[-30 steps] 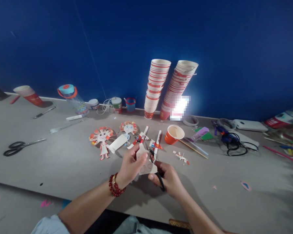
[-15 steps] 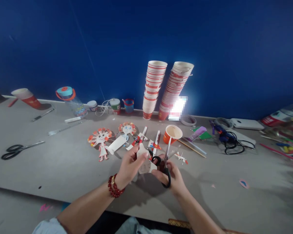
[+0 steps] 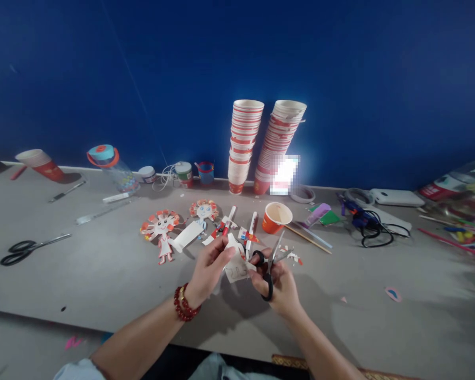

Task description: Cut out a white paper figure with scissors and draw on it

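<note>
A white paper piece (image 3: 236, 268) with drawn lines is pinched between the thumb and fingers of my left hand (image 3: 210, 265). My right hand (image 3: 279, 282) is closed round the black handles of a pair of scissors (image 3: 275, 252). Their blades are spread and point up and away from the paper. My right fingertips are close to the paper's right edge; whether they touch it I cannot tell. Behind my hands stands an orange paper cup (image 3: 276, 219). Markers (image 3: 252, 227) and small cut scraps (image 3: 293, 255) lie around them.
Two paper figures (image 3: 164, 235) lie left of my hands. Two tall stacks of paper cups (image 3: 245, 142) lean at the blue wall. Another pair of scissors (image 3: 34, 247) is at far left. A glue gun (image 3: 358, 214) with a black cord and a wooden stick (image 3: 311, 239) lie right.
The scissor blades have spread apart. The paper has tilted in my left hand, showing more of its drawing. The whole view has shifted slightly.
</note>
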A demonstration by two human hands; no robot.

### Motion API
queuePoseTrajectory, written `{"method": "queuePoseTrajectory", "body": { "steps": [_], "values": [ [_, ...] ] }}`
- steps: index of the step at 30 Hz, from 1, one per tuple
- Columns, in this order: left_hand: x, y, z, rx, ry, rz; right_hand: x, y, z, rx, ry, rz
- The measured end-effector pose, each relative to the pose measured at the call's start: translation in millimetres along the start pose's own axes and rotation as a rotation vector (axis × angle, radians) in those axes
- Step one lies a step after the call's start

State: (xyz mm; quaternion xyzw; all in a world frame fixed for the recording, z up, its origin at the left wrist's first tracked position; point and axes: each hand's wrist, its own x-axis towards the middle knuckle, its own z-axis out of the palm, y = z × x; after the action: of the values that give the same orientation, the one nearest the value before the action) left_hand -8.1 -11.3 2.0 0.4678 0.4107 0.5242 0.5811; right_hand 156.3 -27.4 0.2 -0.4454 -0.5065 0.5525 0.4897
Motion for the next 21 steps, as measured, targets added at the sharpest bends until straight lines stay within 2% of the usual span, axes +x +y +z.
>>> {"method": "queuePoseTrajectory", "body": {
  "steps": [11, 18, 21],
  "values": [
    [3.3, 2.1, -0.7, 0.023, -0.055, 0.012, -2.6, 12.6, -3.4, -0.044, -0.072, -0.031],
    [2.7, 1.2, -1.5, 0.166, -0.066, -0.017, -2.9, 8.5, -2.4, -0.124, -0.087, -0.034],
    [2.2, 1.0, -1.1, 0.157, -0.062, -0.030, -2.9, 4.9, -2.8, -0.094, -0.101, -0.022]
  ]
}}
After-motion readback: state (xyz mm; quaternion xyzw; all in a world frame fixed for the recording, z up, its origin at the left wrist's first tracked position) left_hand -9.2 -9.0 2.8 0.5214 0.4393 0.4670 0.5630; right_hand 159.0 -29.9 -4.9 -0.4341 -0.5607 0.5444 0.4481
